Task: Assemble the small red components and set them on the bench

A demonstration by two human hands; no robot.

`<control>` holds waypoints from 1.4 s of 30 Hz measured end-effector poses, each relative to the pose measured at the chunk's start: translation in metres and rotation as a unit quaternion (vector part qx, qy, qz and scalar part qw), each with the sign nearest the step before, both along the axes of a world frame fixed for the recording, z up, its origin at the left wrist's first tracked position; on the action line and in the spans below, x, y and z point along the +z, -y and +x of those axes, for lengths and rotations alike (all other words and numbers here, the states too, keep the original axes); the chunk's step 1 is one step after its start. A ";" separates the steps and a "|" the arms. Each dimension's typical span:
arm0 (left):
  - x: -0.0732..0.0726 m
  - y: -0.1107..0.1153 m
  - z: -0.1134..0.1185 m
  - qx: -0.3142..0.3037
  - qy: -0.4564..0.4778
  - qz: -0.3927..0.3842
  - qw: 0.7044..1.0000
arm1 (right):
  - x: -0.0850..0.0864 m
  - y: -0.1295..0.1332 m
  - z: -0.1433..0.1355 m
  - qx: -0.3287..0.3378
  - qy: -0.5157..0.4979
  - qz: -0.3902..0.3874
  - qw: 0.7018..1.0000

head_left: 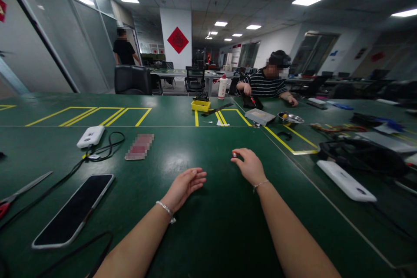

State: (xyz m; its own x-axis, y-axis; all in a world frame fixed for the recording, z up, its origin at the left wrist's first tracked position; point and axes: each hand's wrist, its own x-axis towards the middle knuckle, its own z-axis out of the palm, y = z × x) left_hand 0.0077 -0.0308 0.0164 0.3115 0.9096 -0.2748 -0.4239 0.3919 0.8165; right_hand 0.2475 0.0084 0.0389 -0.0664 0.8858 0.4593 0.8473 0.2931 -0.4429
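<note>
My right hand [250, 166] pinches a tiny object [234, 155], whitish with a bit of red or orange, between thumb and fingertips; it is too small for me to name. Just above the green table [215, 226], my left hand [186, 186] is held with its fingers stretched out and nothing in it. A gap of bare tabletop separates the two hands. Left of my left hand lies a smartphone [74, 212] with a dark screen and a pale case. Farther up on that side is a flat reddish item [139, 147], blurred out.
To the left are scissors [24, 189], a white power bank [91, 137] and black cable. Another white power bank [345, 180] lies right, near a black bag [361, 154]. A yellow bin [200, 105], bottle [222, 87] and metal bowl [291, 117] stand farther back. A seated person [265, 80] works across the table.
</note>
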 end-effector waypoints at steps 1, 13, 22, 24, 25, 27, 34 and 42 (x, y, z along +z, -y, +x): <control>0.001 0.000 0.000 0.000 0.000 -0.001 1.000 | -0.001 -0.002 0.005 -0.012 0.007 -0.007 1.000; 0.000 0.000 -0.003 -0.009 0.011 0.008 1.000 | -0.019 -0.006 0.080 -0.318 0.086 -0.162 0.930; -0.002 -0.001 -0.003 -0.017 0.004 0.016 1.000 | -0.037 0.002 0.097 -0.403 0.062 -0.197 0.892; -0.002 -0.001 -0.003 -0.012 -0.001 0.016 1.000 | -0.037 0.001 0.095 -0.414 0.059 -0.194 0.887; -0.002 -0.001 -0.003 -0.010 -0.002 0.014 1.000 | -0.036 -0.001 0.092 -0.418 0.060 -0.186 0.887; -0.001 -0.001 -0.003 -0.009 0.003 0.010 1.000 | -0.031 -0.004 0.079 -0.401 0.068 -0.153 0.900; -0.001 -0.003 -0.001 0.020 0.040 -0.007 0.999 | -0.016 0.007 -0.038 0.003 0.107 -0.082 0.991; -0.011 -0.005 0.001 0.019 0.057 0.019 0.998 | -0.034 0.037 -0.095 0.223 0.148 -0.189 0.945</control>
